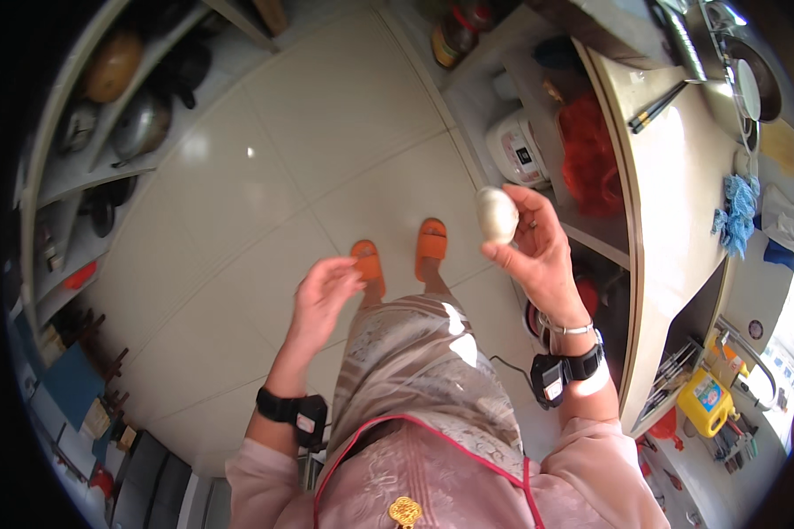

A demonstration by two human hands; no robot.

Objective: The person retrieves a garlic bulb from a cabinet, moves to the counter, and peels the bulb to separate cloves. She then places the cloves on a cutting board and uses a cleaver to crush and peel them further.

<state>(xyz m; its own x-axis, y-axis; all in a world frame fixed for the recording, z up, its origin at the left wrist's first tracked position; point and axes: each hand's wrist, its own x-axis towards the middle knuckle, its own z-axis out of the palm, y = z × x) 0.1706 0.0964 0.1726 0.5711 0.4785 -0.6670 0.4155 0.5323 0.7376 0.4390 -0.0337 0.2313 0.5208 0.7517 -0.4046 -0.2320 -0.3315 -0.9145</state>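
My right hand (531, 247) is closed round a small cream-white oval object (497, 216), egg-like in shape, held up between fingers and thumb at the middle right. My left hand (325, 291) hangs lower at the middle left, fingers apart and loosely bent, holding nothing visible. Beyond the hands, down on the floor, are my feet in orange slippers (367, 262). Black strapped devices (556, 375) are on both wrists.
Tiled floor (220, 229) lies below. Open shelves with pots (141, 128) line the left. At right, a cabinet holds a white appliance (512, 141) and red bag (587, 150); its counter (670, 220) carries chopsticks, pans, blue cloth (737, 212). A yellow jug (706, 401) stands lower right.
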